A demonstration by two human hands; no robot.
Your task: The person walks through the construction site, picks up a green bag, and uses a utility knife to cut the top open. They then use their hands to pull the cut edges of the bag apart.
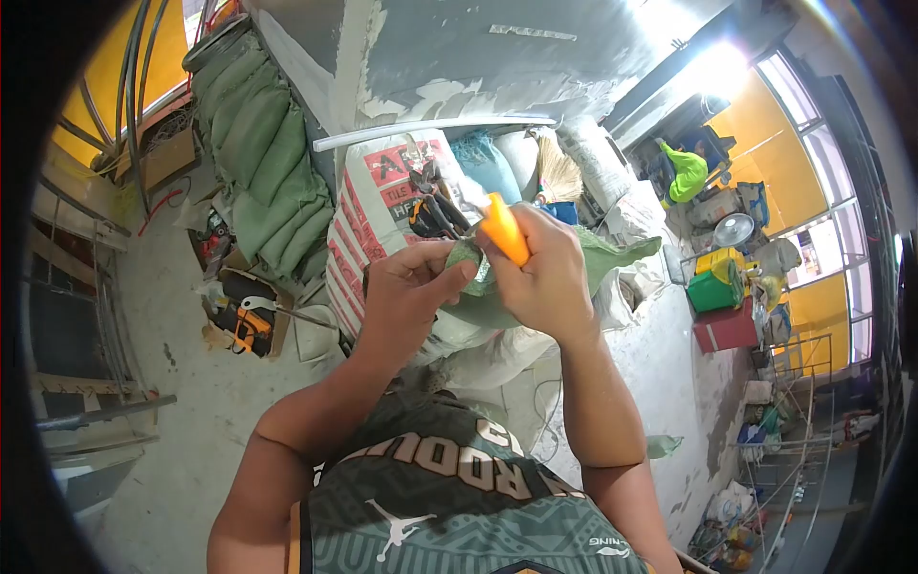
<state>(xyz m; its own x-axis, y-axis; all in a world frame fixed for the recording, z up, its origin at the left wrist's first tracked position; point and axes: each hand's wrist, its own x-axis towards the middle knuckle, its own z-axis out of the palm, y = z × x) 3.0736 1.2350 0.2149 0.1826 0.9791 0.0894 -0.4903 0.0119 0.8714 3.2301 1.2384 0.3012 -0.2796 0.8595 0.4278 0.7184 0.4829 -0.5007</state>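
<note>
My green patterned jersey point(449, 497) lay nearest the lens, with both bare forearms rising from it toward the stack of sacks. My right hand point(545, 277) was wrapped tight around an orange-handled tool point(504, 230), fingers point(535, 234) closed fully over the handle, its pale tip pointing up and away toward the white printed sack point(378, 206). My left hand point(411, 292) sat just beside it, fingers point(449, 277) pinched narrow on the edge of a green woven sack point(612, 258), touching the cloth right under the orange handle. That green sack lay draped over the front of the white printed sack, with some dark-handled tools point(432, 215) resting on top of the white one, just behind my hands. To the left of the white printed sack, green bags point(268, 163) were piled against the wall, and below them an orange power tool point(251, 325) lay on the concrete floor point(191, 402). Well to the right of the sack stood a green crate point(715, 287).
</note>
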